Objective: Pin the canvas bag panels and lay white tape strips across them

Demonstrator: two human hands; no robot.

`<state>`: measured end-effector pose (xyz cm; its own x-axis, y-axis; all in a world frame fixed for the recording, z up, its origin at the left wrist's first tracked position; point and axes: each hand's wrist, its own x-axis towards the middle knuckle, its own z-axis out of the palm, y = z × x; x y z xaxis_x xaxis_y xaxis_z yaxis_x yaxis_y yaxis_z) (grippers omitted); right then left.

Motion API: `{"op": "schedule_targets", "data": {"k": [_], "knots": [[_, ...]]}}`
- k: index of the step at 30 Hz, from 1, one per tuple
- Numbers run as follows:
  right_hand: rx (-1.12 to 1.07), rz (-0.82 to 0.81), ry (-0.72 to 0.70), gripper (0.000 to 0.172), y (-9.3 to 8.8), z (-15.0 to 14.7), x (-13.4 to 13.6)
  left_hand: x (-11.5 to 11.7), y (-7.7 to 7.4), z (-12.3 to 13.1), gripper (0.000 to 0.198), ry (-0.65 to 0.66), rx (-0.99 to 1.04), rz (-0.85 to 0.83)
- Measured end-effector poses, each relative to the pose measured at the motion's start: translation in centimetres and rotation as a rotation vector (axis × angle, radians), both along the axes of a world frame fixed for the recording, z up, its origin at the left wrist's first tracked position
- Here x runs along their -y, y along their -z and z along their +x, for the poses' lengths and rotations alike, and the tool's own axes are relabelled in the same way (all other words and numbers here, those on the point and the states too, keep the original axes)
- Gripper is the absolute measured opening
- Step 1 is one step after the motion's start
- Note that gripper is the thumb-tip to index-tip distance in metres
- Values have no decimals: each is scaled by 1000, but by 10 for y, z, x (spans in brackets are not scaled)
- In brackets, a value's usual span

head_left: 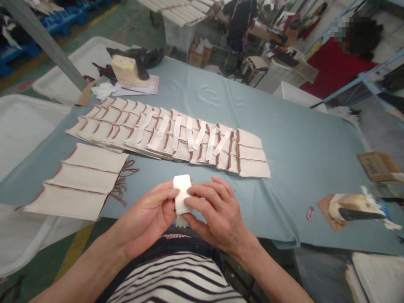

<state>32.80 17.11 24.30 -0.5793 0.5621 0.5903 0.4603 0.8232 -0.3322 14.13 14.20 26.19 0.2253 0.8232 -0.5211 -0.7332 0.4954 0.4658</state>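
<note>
Both hands meet at the near edge of the blue-covered table around a small white folded piece (pixel 182 194). My left hand (pixel 154 212) pinches its left side between thumb and fingers. From the right, my right hand (pixel 217 210) has its fingertips on the piece's face and edge. A ragged white end hangs below it. Beyond the hands lies a long overlapping row of cream fabric panels (pixel 252 153) with brown edging, and several white strips (pixel 176 132) rest across them. At the left sits another cream panel (pixel 82 174) with brown ties.
A yellowish block with a black handle (pixel 126 69) stands at the back left; a similar tool (pixel 353 208) lies on the right. Near it is a small pink item (pixel 310 213). White trays (pixel 47 84) flank the table's left side. A person in red (pixel 337 63) is at back right.
</note>
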Motion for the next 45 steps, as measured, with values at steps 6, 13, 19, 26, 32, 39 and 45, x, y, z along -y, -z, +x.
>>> {"op": "schedule_targets", "data": {"k": [6,13,19,26,32,39,45], "knots": [[-33,-37,11,16,0,-5,7,2,3,-4,22,10,11,-19],[-276,-353,124,17,-5,-16,16,1,0,-9,25,144,48,-68],[-271,-463,196,18,-5,-21,16,10,10,-19,50,286,-233,144],[-231,-586,169,19,-4,-21,13,7,7,-22,29,421,-646,292],[-96,-523,26,13,-4,-13,10,8,6,-21,19,395,-781,336],[152,-50,30,30,-7,-18,2,11,13,-14,6,345,-985,426],[124,-39,69,38,-3,-13,2,8,12,-8,2,362,-950,445]]}}
